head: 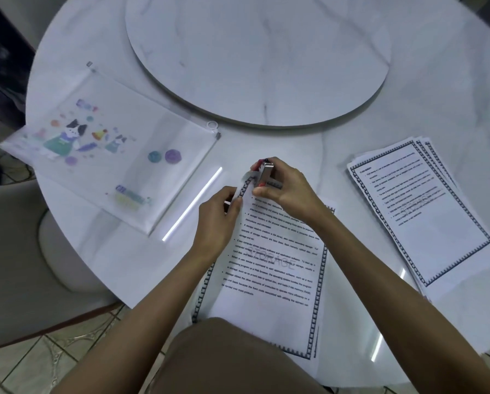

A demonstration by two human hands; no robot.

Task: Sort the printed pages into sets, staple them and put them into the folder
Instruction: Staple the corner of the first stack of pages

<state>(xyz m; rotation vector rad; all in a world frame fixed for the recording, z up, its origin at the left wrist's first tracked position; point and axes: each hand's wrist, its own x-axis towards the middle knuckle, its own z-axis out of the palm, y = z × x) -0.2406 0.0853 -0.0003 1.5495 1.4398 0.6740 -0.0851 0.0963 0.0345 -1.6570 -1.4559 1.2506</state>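
Observation:
A set of printed pages (275,268) with a black patterned border lies on the table in front of me. My right hand (283,186) grips a small metal stapler (263,173) over the set's top left corner. My left hand (219,220) pinches the left edge of the set just below that corner. A second pile of bordered pages (426,214) lies fanned at the right. The translucent zip folder (110,155) with cat pictures lies flat at the left.
The round marble table (309,143) carries a raised turntable (252,58) at the back. A grey chair (16,251) stands at the left, beside the table's edge. Tiled floor shows below.

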